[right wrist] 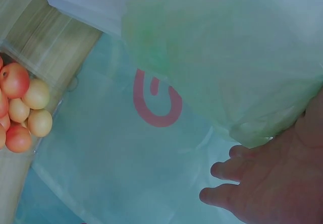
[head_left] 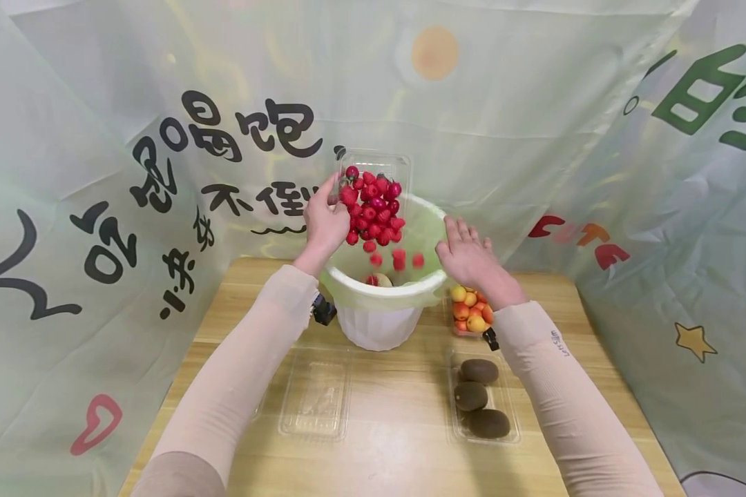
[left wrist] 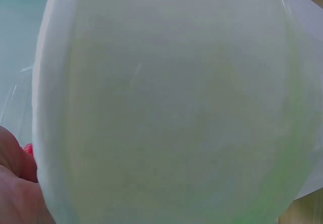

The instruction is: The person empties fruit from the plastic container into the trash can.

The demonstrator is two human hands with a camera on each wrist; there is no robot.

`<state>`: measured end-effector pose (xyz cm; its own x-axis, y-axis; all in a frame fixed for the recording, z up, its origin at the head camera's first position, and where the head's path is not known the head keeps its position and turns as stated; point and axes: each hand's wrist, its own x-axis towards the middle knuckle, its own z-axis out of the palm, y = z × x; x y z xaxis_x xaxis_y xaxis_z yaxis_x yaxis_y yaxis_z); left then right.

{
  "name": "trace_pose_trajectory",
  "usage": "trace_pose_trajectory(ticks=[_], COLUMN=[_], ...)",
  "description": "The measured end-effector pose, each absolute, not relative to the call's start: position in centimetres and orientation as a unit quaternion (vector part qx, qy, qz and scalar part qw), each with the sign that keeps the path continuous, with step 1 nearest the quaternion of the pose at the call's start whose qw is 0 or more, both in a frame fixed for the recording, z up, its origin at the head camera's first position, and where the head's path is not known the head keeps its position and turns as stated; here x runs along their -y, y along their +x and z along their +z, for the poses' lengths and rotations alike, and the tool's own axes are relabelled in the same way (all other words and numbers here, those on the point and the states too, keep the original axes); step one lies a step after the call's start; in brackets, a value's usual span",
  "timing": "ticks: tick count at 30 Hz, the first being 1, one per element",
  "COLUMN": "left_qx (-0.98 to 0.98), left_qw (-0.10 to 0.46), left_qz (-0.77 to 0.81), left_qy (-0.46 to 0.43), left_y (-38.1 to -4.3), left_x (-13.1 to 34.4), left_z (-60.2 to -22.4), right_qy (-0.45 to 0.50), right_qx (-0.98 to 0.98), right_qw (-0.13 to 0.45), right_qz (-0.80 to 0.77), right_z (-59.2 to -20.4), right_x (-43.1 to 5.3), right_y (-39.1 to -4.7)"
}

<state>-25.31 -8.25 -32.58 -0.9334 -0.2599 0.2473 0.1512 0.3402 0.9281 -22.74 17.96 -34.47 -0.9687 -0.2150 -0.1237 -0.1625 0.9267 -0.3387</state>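
Pinching a clear tray of red berries: left hand, at its 9 o'clock edge | right hand: fingers straight, at white bucket's 3 o'clock rim | tray tilted over bucket, some berries mid-air | around bucket: yellow-red fruit 4, kiwifruit 5, second tray 7 o'clock
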Motion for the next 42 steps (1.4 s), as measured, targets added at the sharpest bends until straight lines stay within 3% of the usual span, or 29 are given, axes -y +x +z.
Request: trace_pose_trajectory(ticks=[20,42], left_qx=[0.793,0.781], left_qw=[0.189,0.234], left_qz=[-0.578,-0.579], left_qy=[0.02,-0.011], left_y=[-25.29,-25.2], left_x=[8.26,8.45], left_z=[-32.79,-33.38], right_qy=[-0.099,-0.102], right_qx=[-0.977,-0.975], right_qw=[0.079,0.082], right_qz=[-0.171,-0.181], right_z=[-34.42,-34.35], right_x=[-18.12,-18.03], right_y=[-22.64,-22.6])
